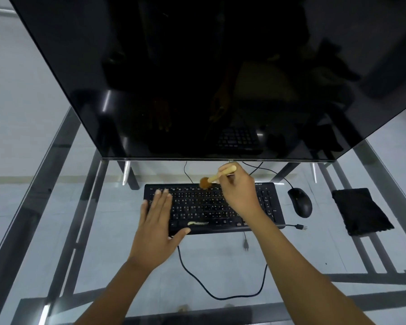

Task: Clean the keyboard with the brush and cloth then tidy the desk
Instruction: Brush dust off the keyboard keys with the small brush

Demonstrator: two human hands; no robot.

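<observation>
A black keyboard [204,207] lies on the glass desk [220,261] below the monitor. My right hand [239,191] grips a small brush [215,178] by its pale wooden handle; the brown bristles touch the top key row near the middle. My left hand [157,221] lies flat, fingers spread, on the keyboard's left end, thumb at the front edge. A pale smear [197,223] sits on the space bar. A folded black cloth [361,211] rests at the right of the desk, away from both hands.
A large dark monitor [209,78] overhangs the back of the desk. A black mouse [300,202] sits right of the keyboard. A loose USB plug [301,227] and a looping black cable [220,294] lie in front of the keyboard.
</observation>
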